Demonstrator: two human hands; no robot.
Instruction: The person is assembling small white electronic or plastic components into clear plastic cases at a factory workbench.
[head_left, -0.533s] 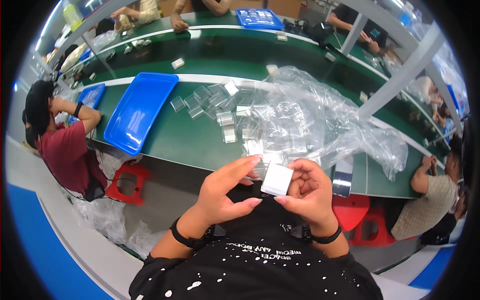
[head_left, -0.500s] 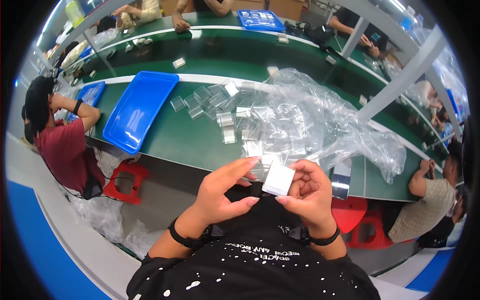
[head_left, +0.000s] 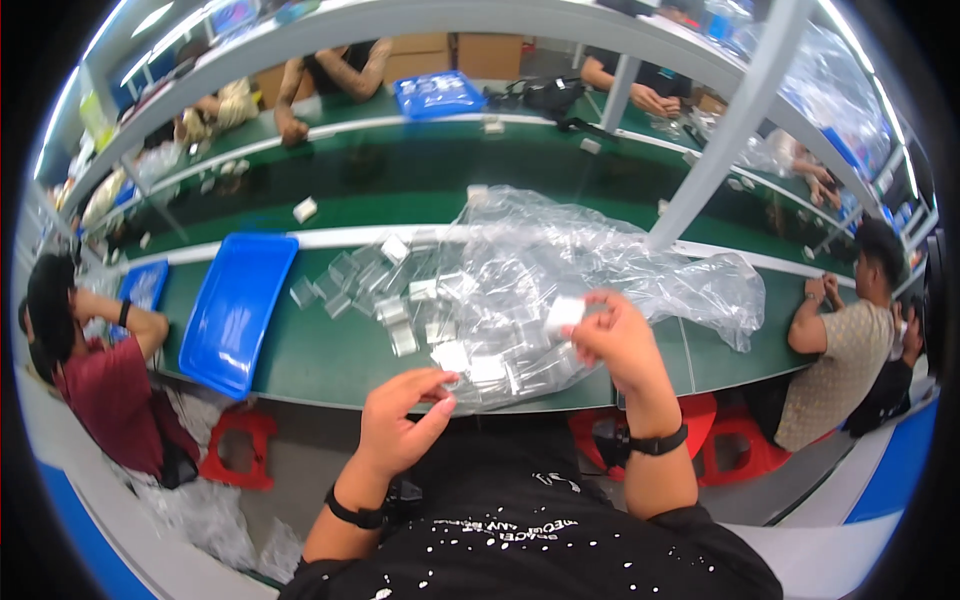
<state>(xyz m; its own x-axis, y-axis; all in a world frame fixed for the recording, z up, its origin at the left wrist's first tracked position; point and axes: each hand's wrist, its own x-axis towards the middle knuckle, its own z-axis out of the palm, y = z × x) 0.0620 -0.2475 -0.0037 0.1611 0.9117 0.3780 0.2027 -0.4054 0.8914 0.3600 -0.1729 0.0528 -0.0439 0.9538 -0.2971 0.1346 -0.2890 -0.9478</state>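
Observation:
My right hand point(head_left: 622, 342) pinches a small white square box point(head_left: 566, 315) between thumb and fingers, above the near part of the green work table point(head_left: 310, 370). Nothing is in my left hand point(head_left: 405, 415), whose thumb and fingers are apart over the table's near edge. Several small clear plastic cases point(head_left: 345, 275) lie loosely piled just beyond my left hand. Others sit under or inside a large crumpled clear plastic bag point(head_left: 540, 245), and the bag's film hides part of them.
An upright blue tray point(head_left: 235, 320) rests on the table at left. Beyond runs a dark green conveyor belt point(head_left: 390, 185) carrying small white boxes. A grey metal post point(head_left: 715, 130) rises at right. Co-workers sit on both sides and opposite; a red stool point(head_left: 238, 450) stands at lower left.
My right hand has carried the white box forward, away from my body and over the bag. My left hand has parted from it and sits lower left. The whole view has shifted.

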